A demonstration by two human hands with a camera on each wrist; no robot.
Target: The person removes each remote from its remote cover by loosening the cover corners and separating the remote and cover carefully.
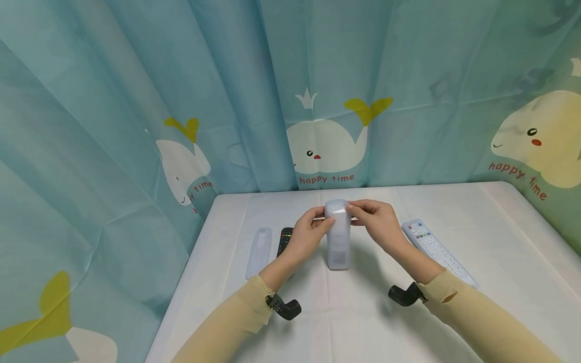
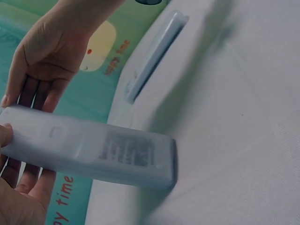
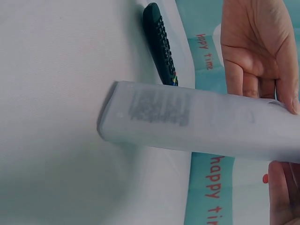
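Two-handed hold on a remote in a pale sleeve (image 1: pixel 338 242), head view, 12 o'clock being the far edge of the table (image 1: pixel 308 322). The left hand (image 1: pixel 309 234) pinches the remote's far end from 9 o'clock, the right hand (image 1: pixel 376 222) from 3 o'clock; both thumbs lie on the face turned toward the wearer. Most of the body extends from the grip toward 6 o'clock, with a printed label near that end; whether this end touches the table cannot be told. A black remote (image 1: pixel 285 239), partly hidden, and a translucent cover (image 1: pixel 258 252) lie toward 9 o'clock, a white remote (image 1: pixel 438 252) toward 3 o'clock.
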